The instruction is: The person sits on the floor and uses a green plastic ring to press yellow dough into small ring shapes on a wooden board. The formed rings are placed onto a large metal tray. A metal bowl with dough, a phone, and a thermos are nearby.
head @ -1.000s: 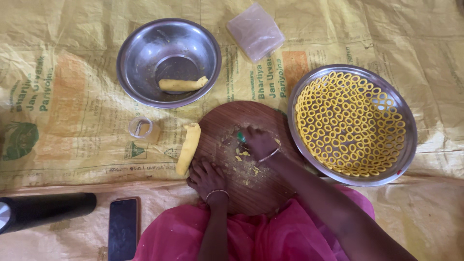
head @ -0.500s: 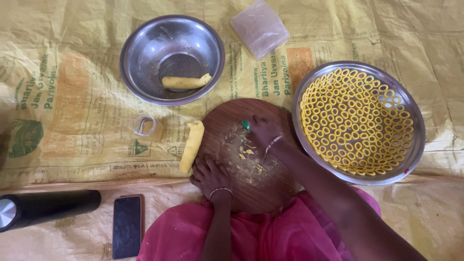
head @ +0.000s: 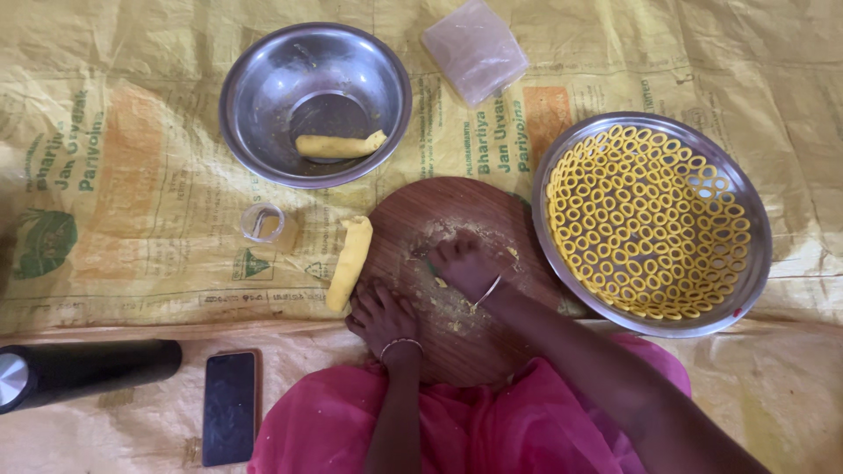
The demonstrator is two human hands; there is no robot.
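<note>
We see both hands down on a round wooden board (head: pixel 457 211). Left hand (head: pixel 382 314) rests flat near the board's left edge, fingers spread, holding nothing, bangle at the wrist. Right hand (head: pixel 464 263) is curled over the middle of the board, fingertips pressed on yellow dough crumbs (head: pixel 443 298); whether it pinches anything, we cannot tell. A dough roll (head: pixel 349 262) lies on the board's edge just beyond the left hand, nearly touching it. Beyond both hands, a steel bowl (head: pixel 263 79) holds another dough roll (head: pixel 338 145). Right of the right hand, a steel plate (head: pixel 738 298) is packed with dough rings (head: pixel 645 219).
</note>
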